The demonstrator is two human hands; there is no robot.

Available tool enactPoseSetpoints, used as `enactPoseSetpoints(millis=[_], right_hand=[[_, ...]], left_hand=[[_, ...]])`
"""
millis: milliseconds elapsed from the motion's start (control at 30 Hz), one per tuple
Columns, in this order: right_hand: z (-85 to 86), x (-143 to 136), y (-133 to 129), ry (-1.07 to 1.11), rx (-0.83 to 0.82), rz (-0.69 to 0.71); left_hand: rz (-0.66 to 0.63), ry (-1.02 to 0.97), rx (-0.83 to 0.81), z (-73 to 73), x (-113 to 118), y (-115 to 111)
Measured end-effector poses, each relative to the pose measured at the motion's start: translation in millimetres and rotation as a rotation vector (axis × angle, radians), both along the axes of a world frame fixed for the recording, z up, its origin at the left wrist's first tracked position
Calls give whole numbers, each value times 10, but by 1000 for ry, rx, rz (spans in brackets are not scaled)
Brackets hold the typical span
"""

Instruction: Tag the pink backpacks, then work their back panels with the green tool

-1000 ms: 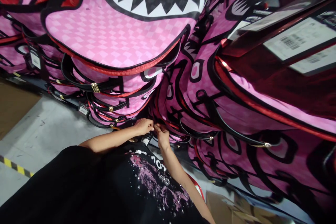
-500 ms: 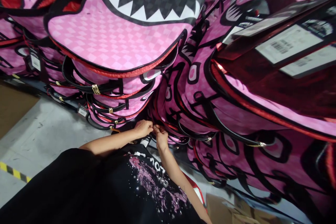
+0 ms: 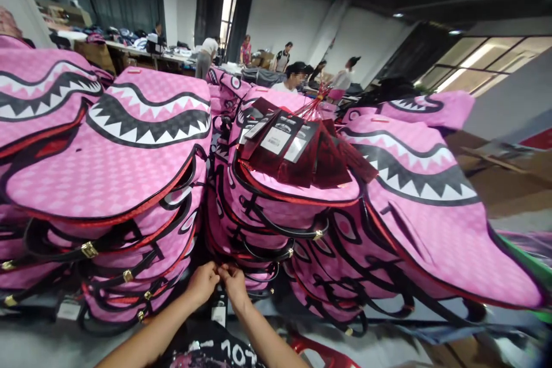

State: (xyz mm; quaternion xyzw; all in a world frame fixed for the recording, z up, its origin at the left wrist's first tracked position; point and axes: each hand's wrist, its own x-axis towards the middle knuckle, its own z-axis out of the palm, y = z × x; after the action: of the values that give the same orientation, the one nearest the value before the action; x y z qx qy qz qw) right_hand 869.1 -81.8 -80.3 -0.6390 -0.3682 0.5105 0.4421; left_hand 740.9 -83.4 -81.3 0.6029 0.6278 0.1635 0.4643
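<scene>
Tag point(image 3: 218, 314) just below pinched fingers point(image 3: 213, 269)

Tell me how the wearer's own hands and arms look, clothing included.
The left hand and right hand are ungloved. No sleeve shows on the left forearm or right forearm, and neither wrist shows a watch. The black top has white lettering and pinkish print.

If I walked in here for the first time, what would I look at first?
Probably the toothy shark mouth on the pink backpack topping the stack left of centre. Next, maybe the bunch of shiny red tags on the middle stack. Low in the middle, the left hand and right hand sit close together, just above a black-and-white hanging tag.
</scene>
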Motion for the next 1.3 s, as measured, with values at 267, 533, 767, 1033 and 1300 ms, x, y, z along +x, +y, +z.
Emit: enactPoseSetpoints(millis=[267,533,767,1033,1300], right_hand=[[-263,-42,-73,112,-22,58],[-354,-33,-110,170,-10,23],[-348,-41,-124,183,-12,-26],[-340,-42,-117,196,-16,-32],[-385,-41,-135,197,-21,-25]], left_hand=[[-19,56,35,-48,-6,-25],[-42,146,62,30,-18,-56],[-73,224,73,82,-3,-66],[-80,241,94,65,16,-83],[-54,200,94,10,0,-79]])
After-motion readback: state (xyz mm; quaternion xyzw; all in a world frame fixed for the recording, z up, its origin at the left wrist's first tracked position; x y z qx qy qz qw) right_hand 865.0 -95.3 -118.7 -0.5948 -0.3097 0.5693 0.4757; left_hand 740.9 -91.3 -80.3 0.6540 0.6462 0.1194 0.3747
